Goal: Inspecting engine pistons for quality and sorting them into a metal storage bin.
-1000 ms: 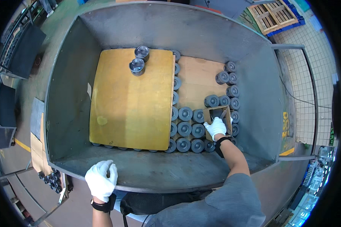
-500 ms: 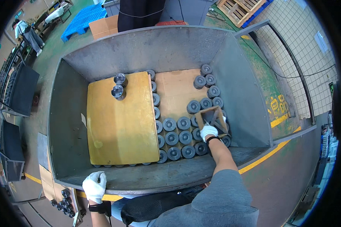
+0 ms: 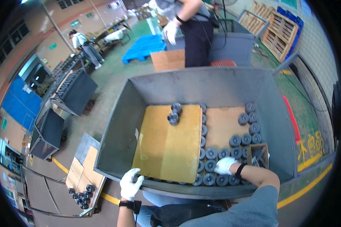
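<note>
Rows of dark grey pistons (image 3: 211,153) stand on brown cardboard in the right part of a large grey metal bin (image 3: 113,130). My right hand (image 3: 225,165), white-gloved, is over the near rows with fingers stretched leftward; no piston is visibly held. Right of it, an open cardboard box (image 3: 267,156) with dark contents I cannot make out sits among the pistons. My left hand (image 3: 130,184), also gloved, is at the bin's near left rim, thumb and fingers apart with nothing in them. Two shinier pistons (image 3: 173,118) stand on the yellowish board (image 3: 166,147).
Left of the bin, a low cart (image 3: 79,166) carries cardboard and several dark pistons (image 3: 81,196). Across the bin stands another person (image 3: 197,41) with a gloved hand. A blue pallet (image 3: 144,48), grey bins (image 3: 75,92) and a wooden pallet (image 3: 279,32) stand around.
My right hand has let go of the cardboard box and moved left over the pistons. The box now sits upright. The view has tilted up and swung left, showing more of the other person.
</note>
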Available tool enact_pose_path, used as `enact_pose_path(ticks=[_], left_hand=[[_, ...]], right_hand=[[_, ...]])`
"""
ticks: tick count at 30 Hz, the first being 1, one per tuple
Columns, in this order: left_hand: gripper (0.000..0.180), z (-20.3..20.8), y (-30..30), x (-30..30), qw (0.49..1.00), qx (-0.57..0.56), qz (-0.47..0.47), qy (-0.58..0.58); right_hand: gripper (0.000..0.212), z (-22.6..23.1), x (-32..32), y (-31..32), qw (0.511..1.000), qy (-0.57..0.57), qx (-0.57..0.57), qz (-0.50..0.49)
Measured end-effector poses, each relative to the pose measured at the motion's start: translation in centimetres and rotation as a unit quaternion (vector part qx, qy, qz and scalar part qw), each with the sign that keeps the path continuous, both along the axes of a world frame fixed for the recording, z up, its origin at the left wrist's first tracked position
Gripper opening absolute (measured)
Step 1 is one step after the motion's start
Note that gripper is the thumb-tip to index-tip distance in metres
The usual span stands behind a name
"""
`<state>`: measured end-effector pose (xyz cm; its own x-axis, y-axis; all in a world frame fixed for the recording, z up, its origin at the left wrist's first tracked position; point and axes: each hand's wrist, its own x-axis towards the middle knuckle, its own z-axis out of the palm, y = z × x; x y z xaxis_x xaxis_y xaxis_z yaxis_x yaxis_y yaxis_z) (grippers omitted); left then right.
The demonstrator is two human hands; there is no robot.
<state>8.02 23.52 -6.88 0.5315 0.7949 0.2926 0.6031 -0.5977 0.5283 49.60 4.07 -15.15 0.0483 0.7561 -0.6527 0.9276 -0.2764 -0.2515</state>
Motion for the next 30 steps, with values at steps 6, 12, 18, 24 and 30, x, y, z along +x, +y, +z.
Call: enact_pose_path(ticks=[6, 12, 18, 24, 30], left_hand=[[0.042, -9.7, -10.0, -19.0, 0.939, -0.128, 0.296, -0.120], [0.090, -10.9, -33.1, -21.5, 0.696, -0.594, 0.250, 0.316], [0.090, -17.4, -27.5, -19.6, 0.785, -0.532, 0.143, 0.283], [0.090, -21.7, -22.8, -9.6, 0.859, -0.465, 0.059, 0.206], [0.090, -22.0, -17.9, -12.5, 0.882, -0.418, 0.059, 0.211]], right_hand=[[0.085, 9.2, -9.2, 1.3, 0.958, 0.283, 0.020, 0.051], [0.092, 15.1, -10.6, -2.1, 0.965, 0.201, -0.034, 0.163], [0.075, 9.9, -7.4, -7.2, 0.980, 0.102, 0.052, 0.164], [0.058, 11.7, -6.0, -11.1, 0.990, 0.063, 0.091, 0.082], [0.058, 13.1, -5.6, -10.3, 0.988, 0.110, 0.095, 0.055]])
